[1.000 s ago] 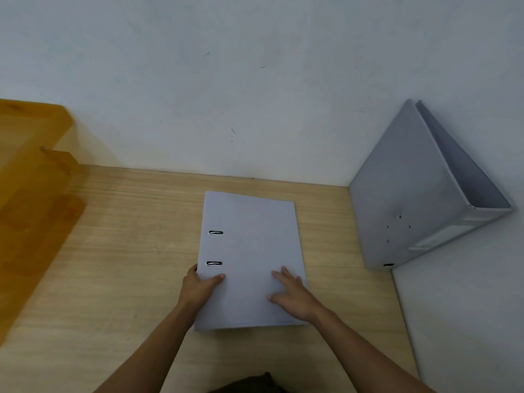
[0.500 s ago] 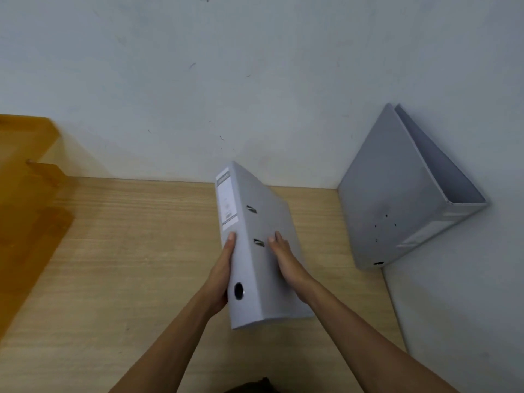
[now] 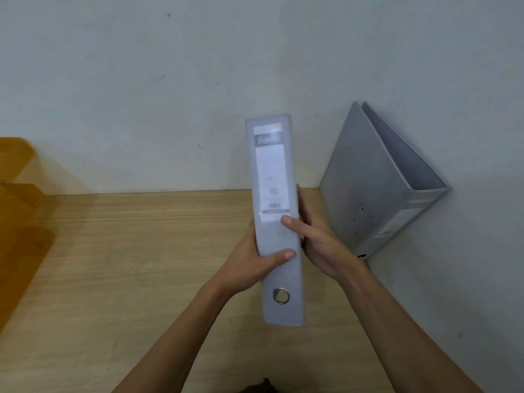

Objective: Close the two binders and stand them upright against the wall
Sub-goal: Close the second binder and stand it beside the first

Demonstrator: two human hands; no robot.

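Observation:
A closed grey binder (image 3: pixel 272 171) is held above the wooden table (image 3: pixel 136 251), spine facing me with its white label up and metal finger ring low. My left hand (image 3: pixel 252 265) grips its left side, thumb across the spine. My right hand (image 3: pixel 320 245) clasps the right side, thumb on the spine too. A second grey binder (image 3: pixel 368 180) stands in the corner at the right, tilted and leaning on the right wall, its covers slightly apart at the top.
A pale wall (image 3: pixel 198 80) runs along the table's back edge and a side wall (image 3: pixel 467 279) bounds the right. An orange translucent tray stack (image 3: pixel 19 217) sits at the left edge.
The binder lay flat on the table a second ago. Both hands have lifted it, turned it spine-up, and raised it further toward the back wall.

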